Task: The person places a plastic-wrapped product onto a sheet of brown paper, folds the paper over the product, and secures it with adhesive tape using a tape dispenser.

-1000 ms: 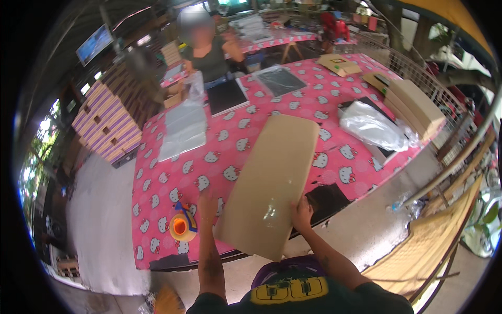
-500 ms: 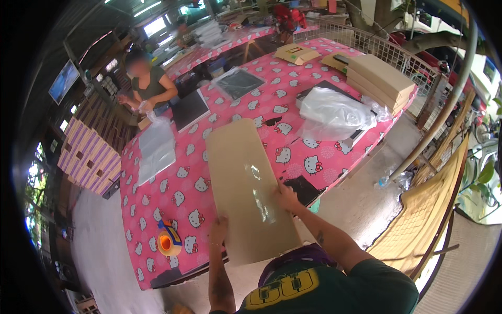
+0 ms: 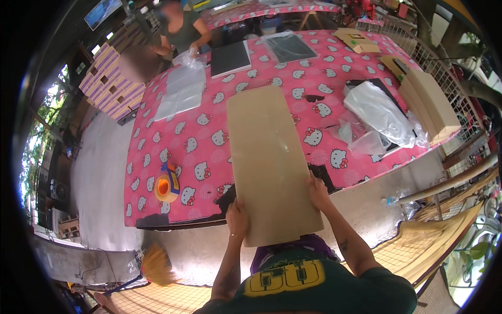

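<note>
A long, flat brown cardboard box (image 3: 272, 162) lies lengthwise before me, its near end reaching past the table edge to my body. My left hand (image 3: 238, 217) grips its left side close to that end. On the opposite side, my right hand (image 3: 317, 191) is closed around the edge, slightly farther up. Fingers of both hands are partly hidden beneath the cardboard. Left of the box, a tape dispenser (image 3: 172, 177) with a roll of tape rests on the pink patterned tablecloth (image 3: 178, 152).
Plastic bags (image 3: 376, 112) and brown cartons (image 3: 430, 102) occupy the right side. Farther off lie a black panel (image 3: 230, 58), a bagged dark sheet (image 3: 291, 48) and clear plastic (image 3: 182, 90). A person (image 3: 183, 29) stands at the far left near stacked boxes (image 3: 111, 78). A broom (image 3: 157, 266) is below the table.
My view has shifted, so the table sits higher and its front edge shows more. The box's near end remains between my two hands. The other person's hands have moved over the clear plastic.
</note>
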A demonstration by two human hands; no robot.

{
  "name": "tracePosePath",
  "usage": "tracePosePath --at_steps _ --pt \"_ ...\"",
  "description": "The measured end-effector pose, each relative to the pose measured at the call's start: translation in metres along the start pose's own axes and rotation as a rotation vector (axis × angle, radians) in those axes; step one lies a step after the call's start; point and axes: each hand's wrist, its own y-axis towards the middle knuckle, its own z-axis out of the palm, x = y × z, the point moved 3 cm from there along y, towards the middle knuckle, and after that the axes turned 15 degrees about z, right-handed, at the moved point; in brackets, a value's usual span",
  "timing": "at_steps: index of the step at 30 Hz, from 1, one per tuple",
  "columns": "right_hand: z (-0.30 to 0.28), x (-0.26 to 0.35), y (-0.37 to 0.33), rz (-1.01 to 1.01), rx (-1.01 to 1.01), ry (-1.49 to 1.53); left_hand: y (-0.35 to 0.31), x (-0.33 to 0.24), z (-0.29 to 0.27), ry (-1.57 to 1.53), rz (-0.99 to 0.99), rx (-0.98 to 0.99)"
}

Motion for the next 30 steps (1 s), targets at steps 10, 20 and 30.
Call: tracePosePath --at_steps 10,20,30 --pt "0.032 0.088 0.175 0.08 -0.002 -0.136 0.214 0.041 0.031 0.294 -0.034 0.071" --pt "0.047 0.107 0.276 -0.148 -0.121 -0.141 0.316 0.057 0.049 0.416 0.159 0.078" --pt "0.021 0.044 0.12 0.028 0.126 0.027 0.12 0.025 0.024 0.123 -0.055 0.027"
